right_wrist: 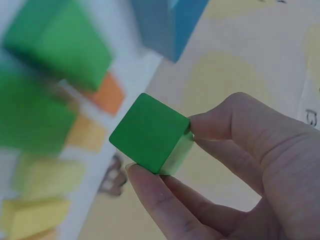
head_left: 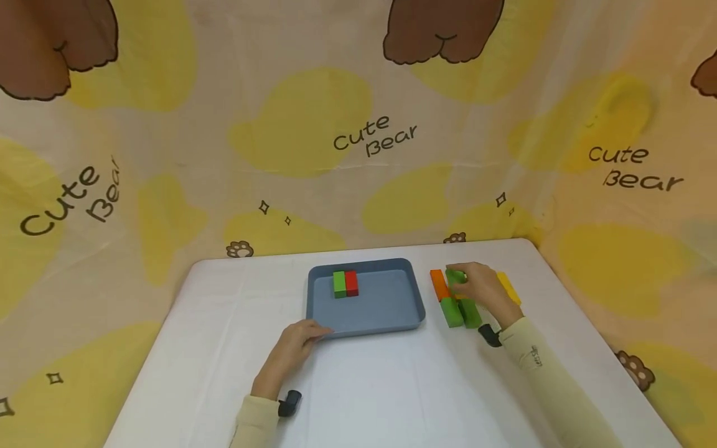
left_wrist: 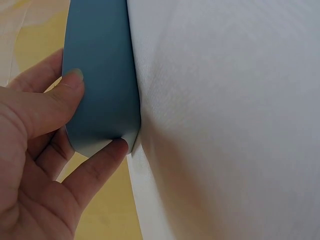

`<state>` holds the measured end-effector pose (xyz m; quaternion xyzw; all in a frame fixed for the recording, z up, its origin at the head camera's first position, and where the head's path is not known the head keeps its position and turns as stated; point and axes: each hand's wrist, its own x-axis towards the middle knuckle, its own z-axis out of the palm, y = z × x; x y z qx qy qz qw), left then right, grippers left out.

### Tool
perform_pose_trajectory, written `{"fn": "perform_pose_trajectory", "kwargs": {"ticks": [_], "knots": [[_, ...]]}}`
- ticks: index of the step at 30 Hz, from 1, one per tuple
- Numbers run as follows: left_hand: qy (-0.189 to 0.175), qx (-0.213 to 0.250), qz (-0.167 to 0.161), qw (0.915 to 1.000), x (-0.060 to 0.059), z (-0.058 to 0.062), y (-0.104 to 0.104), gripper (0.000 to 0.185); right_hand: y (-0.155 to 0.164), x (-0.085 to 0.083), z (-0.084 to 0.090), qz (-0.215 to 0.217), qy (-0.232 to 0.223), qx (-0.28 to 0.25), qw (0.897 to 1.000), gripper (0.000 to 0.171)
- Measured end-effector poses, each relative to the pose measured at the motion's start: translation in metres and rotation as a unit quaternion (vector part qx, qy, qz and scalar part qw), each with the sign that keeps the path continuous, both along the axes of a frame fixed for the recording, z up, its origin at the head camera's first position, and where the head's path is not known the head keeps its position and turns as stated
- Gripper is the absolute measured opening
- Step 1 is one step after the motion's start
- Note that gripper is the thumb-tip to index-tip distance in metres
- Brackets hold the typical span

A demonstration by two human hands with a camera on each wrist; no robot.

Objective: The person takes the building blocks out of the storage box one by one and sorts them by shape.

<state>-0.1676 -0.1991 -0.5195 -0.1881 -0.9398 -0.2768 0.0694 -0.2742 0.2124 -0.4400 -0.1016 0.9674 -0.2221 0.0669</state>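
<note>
My left hand [head_left: 295,345] grips the near left corner of a blue-grey tray [head_left: 381,305]. Its thumb presses the tray's outer wall in the left wrist view, while other fingers pass behind the rim. Between thumb and fingertips, my right hand [head_left: 483,287] pinches a green block [right_wrist: 147,134] over a group of blocks to the tray's right. Inside the tray, a light green block [head_left: 339,286] and a red block [head_left: 351,284] stand side by side near the back left.
Around the right hand lie an orange block [head_left: 439,285], a green block [head_left: 451,313], a darker green block [head_left: 470,315] and yellow pieces [head_left: 508,289] partly behind the hand. The white table [head_left: 370,392] meets a printed cloth backdrop [head_left: 313,124] at the back and sides.
</note>
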Motion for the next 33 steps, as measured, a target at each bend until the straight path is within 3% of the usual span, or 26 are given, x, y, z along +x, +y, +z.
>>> {"fn": "perform_pose_trajectory", "kwargs": {"ticks": [8, 16, 26, 33], "knots": [[0.0, 0.005, 0.0, 1.0, -0.002, -0.001, -0.003, 0.024, 0.037, 0.02, -0.011, -0.011, 0.003, 0.01, 1.0, 0.05], [0.02, -0.005, -0.001, 0.9998, -0.001, -0.002, -0.003, 0.024, 0.055, 0.037, -0.026, -0.01, -0.03, 0.012, 0.999, 0.05], [-0.007, 0.007, 0.01, 0.9999, 0.001, -0.002, -0.001, 0.023, 0.057, 0.042, -0.037, -0.028, -0.06, 0.018, 0.998, 0.05], [-0.016, 0.016, 0.012, 0.9997, 0.0, -0.002, 0.001, 0.023, 0.058, 0.044, -0.046, -0.031, -0.057, 0.023, 0.998, 0.049]]}}
